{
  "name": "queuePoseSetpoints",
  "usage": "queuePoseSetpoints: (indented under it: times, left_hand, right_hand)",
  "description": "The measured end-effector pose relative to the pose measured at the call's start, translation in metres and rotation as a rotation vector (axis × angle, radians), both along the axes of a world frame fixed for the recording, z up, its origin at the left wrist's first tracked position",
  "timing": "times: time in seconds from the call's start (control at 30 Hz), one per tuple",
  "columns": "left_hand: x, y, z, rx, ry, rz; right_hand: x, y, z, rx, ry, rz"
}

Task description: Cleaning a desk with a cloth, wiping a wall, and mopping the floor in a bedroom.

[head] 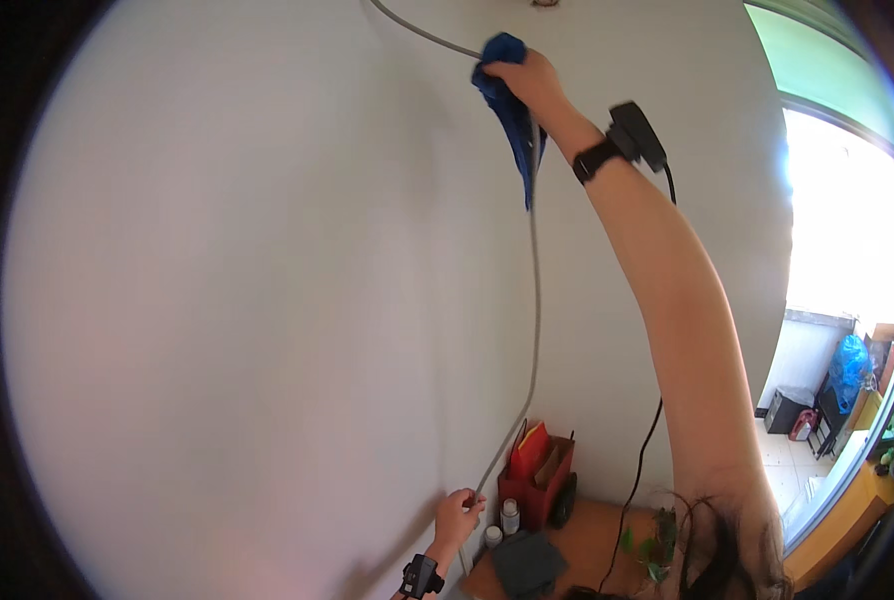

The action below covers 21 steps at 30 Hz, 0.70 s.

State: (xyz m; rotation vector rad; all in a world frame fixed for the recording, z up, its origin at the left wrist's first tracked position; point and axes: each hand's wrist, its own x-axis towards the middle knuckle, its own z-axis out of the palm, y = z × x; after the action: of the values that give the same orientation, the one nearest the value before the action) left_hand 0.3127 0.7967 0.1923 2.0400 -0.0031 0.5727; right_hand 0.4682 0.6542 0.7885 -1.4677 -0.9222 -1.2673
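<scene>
A long grey cable (537, 300) hangs along the white wall. High up, my right hand (533, 79) is closed around a dark blue cloth (504, 64), which wraps the cable; the cloth's loose end dangles below. Lower down, my left hand (460, 517) pinches the same cable between thumb and fingers. Between the two hands the cable curves slightly. Each wrist wears a black strap with a black device on it.
Under my left hand is a wooden surface (589, 536) with a red bag (526, 487), white bottles (510, 516), a folded dark grey cloth (528, 564) and a leafy plant (653, 551). At right, a doorway shows a bin (787, 411) and a blue plastic bag (852, 364).
</scene>
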Motion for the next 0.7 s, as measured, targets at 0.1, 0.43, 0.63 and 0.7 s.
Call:
queuePoseSetpoints:
  times: [0.1, 0.43, 0.63, 0.7]
  left_hand:
    - [0.001, -0.002, 0.003, -0.016, 0.003, -0.012]
    - [-0.036, -0.023, 0.038, -0.101, -0.04, -0.07]
    - [-0.053, -0.06, 0.103, -0.147, -0.442, -0.103]
    - [-0.053, -0.067, 0.124, -0.284, -0.45, -0.359]
  right_hand:
    - [-0.045, 0.029, 0.049, -0.095, -0.171, -0.115]
    - [-0.103, 0.068, -0.068, -0.197, 0.045, 0.304]
    - [-0.141, 0.002, -0.271, -0.31, 0.565, 0.801]
    - [-0.17, -0.013, -0.307, -0.342, 0.631, 0.941]
